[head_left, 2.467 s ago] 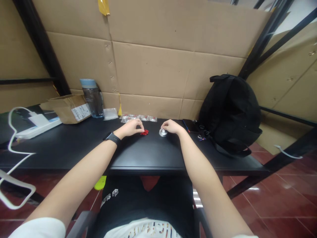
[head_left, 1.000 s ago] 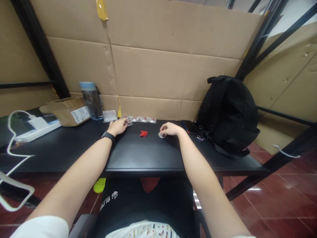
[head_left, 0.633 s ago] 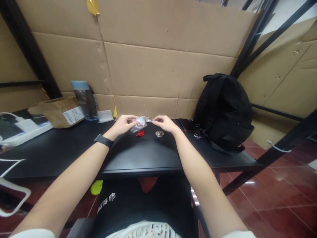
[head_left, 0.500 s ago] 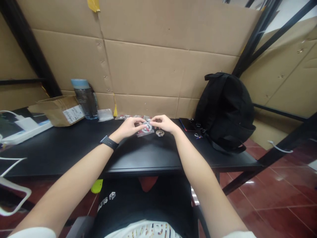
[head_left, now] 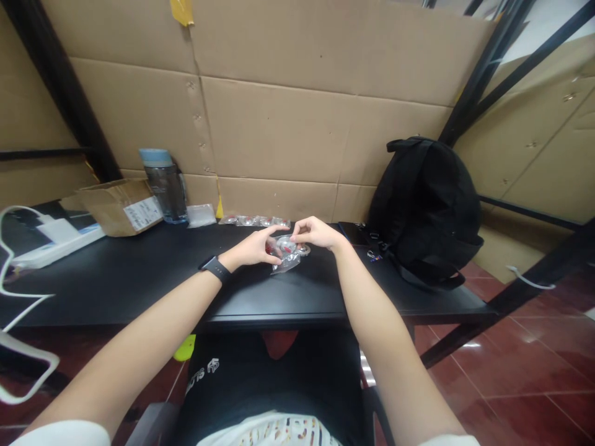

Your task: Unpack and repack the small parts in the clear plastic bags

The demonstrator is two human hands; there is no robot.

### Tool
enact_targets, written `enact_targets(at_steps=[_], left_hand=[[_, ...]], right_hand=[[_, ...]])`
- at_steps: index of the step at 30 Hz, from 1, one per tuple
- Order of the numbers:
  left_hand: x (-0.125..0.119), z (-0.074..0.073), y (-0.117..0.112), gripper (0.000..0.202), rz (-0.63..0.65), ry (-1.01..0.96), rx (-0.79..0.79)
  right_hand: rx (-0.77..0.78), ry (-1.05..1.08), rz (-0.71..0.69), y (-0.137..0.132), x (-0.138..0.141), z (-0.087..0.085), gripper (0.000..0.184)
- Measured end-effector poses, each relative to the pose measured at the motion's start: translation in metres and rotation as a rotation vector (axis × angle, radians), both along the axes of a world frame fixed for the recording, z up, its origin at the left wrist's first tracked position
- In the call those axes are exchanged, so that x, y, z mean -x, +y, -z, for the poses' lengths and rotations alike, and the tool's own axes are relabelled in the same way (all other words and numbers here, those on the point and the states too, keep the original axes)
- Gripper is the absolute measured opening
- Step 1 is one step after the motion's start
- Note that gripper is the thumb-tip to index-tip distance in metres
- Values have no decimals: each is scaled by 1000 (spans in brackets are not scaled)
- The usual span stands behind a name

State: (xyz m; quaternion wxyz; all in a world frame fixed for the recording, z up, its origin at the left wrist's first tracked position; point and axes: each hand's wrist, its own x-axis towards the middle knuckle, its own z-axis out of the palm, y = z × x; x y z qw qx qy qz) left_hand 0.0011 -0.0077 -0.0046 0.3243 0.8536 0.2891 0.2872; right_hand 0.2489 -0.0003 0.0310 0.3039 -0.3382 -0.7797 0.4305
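Over the black table, my right hand (head_left: 318, 234) pinches the edge of a small clear plastic bag (head_left: 289, 260) with a round, shiny piece and some red in it; what the piece is I cannot make out. My left hand (head_left: 258, 246) is at the bag's left side, thumb and fingers spread apart around it and not closed on it. A round metal disc (head_left: 305, 250) lies on the table just behind the bag, partly covered by it and by my right hand. A dark watch (head_left: 215, 269) is on my left wrist.
Behind my hands runs a row of several small clear packets (head_left: 255, 221). At left stand a water bottle (head_left: 165, 186), a cardboard box (head_left: 121, 207), a flat clear packet (head_left: 201, 215) and a white power strip (head_left: 60, 251). A black backpack (head_left: 425, 210) and a keyring (head_left: 373, 255) are at right.
The bag has moved slightly right and toward me, now partly over the metal disc. My left fingers have spread from their pinch, while my right hand keeps hold of the bag.
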Motion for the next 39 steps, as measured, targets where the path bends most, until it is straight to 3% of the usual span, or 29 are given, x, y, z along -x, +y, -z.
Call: enact_targets(at_steps=[9,17,23,33,39], left_hand=[[2,0,3,69,-18,39,-123],[4,-3,6,63,-28,-77,-4],[7,-4,9,58,-40,-110,-18],[1,-4,8,54,-73,-248,93],[1,-1,14,53,-162,-421,41]], right_hand=[[-21,23,-54,4,-7,1,32],[5,38,-37,-1,-13,-3,36],[41,25,-35,-2,-13,-2,37],[-30,216,69,1,-5,0,36],[-78,223,113,7,5,7,51]])
